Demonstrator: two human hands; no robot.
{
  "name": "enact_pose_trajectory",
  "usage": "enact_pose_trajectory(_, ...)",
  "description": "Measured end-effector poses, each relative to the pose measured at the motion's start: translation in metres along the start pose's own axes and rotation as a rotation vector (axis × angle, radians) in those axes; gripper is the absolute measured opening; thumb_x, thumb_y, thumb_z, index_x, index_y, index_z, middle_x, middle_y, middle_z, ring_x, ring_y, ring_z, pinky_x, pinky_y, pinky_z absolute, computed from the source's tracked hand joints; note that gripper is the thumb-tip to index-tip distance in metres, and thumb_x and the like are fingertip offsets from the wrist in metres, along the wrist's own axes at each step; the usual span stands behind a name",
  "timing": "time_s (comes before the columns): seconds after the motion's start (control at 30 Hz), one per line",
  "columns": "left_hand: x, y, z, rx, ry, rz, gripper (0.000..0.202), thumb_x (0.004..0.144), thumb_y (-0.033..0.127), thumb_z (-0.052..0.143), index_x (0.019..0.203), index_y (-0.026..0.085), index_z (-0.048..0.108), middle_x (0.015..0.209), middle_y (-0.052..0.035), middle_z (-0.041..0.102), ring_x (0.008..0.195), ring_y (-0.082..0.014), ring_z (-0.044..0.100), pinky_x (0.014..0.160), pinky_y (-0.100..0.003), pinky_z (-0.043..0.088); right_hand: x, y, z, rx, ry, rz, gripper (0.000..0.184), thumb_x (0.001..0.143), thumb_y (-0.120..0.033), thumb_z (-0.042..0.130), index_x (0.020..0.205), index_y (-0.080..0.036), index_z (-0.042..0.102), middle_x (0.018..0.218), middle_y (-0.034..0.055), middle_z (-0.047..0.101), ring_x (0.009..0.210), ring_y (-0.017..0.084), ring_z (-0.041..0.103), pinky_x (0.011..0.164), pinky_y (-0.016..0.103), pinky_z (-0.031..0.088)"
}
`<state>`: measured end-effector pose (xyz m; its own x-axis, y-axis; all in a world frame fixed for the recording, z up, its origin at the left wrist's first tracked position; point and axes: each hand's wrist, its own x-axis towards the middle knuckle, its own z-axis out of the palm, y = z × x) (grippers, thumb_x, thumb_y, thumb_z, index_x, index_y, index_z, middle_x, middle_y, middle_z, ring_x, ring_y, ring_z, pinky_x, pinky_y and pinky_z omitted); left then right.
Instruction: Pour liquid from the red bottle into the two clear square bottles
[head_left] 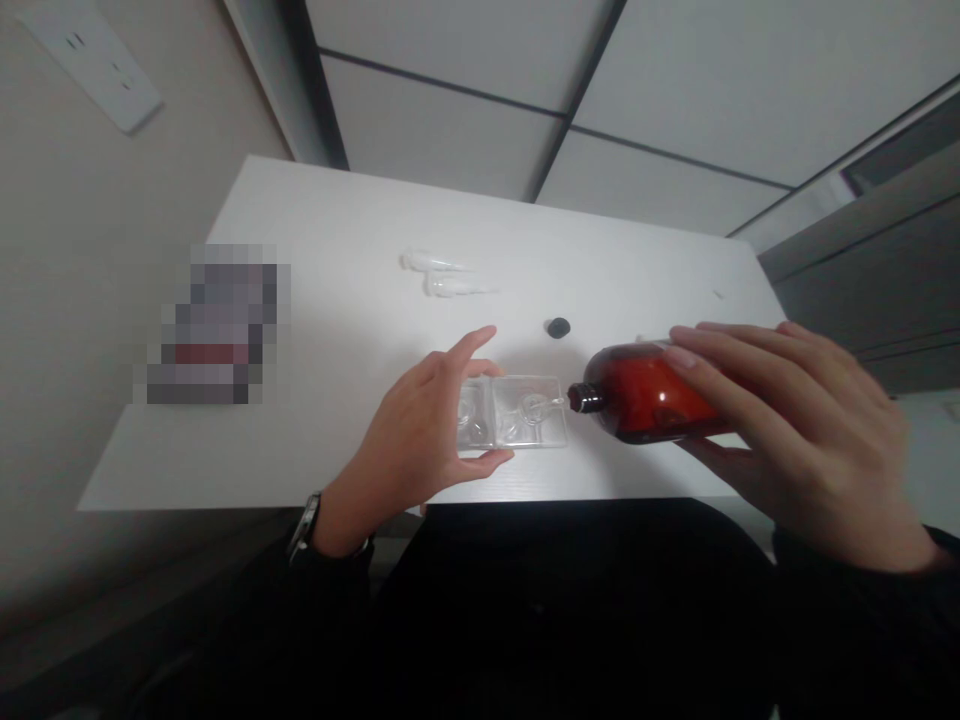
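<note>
Centrally, a clear plastic two-well tray (pixel 517 412) is gripped by the left hand (pixel 411 430), its left end held narrowly between thumb and fingers. An amber bottle (pixel 645 392) is held by the right hand (pixel 799 440), with the fingers wrapped over its body and the grip closed around it. The bottle is tilted almost level, and its black neck (pixel 586 398) is pointed at the tray's right end, just beside it. A black cap (pixel 558 327) is placed on the white table (pixel 315 260) near the bottle, while two translucent white plastic pieces (pixel 442 272) are laid side by side farther off. A wristwatch (pixel 305 525) is worn on the left wrist. An object at the table's left (pixel 214 325) is blurred beyond recognition.
</note>
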<state>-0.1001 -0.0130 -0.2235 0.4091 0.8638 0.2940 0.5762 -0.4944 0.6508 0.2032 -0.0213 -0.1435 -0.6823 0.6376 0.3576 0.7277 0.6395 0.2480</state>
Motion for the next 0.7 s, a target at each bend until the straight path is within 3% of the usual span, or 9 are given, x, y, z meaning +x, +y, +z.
enact_pose_trajectory(0.2,0.0003,0.0004,0.0005,0.002,0.006,0.009,0.089,0.071,0.027,0.091,0.145,0.021,0.042,0.142,-0.0152,0.065,0.12,-0.0326,0.068,0.104,-0.047,0.056,-0.0011,0.0013,-0.0012,0.008,-0.01,0.001,0.087,0.096,-0.021,0.07,0.168,-0.032,0.023,0.143,0.0144,0.066,0.125,0.041,0.067,0.102,0.063,0.057)
enact_pose_trajectory(0.43,0.0008,0.001,0.0,0.004,0.002,0.005,0.09,0.074,0.029,0.09,0.148,0.021,0.04,0.144,-0.0153,0.063,0.12,-0.0324,0.068,0.103,-0.047,0.056,-0.0042,0.0033,-0.0001,0.003,0.013,0.029,0.084,0.097,-0.024,0.069,0.167,-0.039,0.025,0.146,0.0073,0.065,0.129,0.036,0.066,0.109,0.058,0.055)
enact_pose_trajectory(0.7,0.0001,0.0003,0.0004,-0.003,0.002,-0.001,0.093,0.073,0.029,0.09,0.15,0.023,0.038,0.145,-0.0148,0.063,0.121,-0.0328,0.068,0.103,-0.047,0.056,0.002,0.0056,-0.0048,-0.051,0.026,-0.045,0.091,0.091,-0.02,0.077,0.167,-0.032,0.028,0.138,0.0142,0.071,0.119,0.038,0.071,0.099,0.059,0.06)
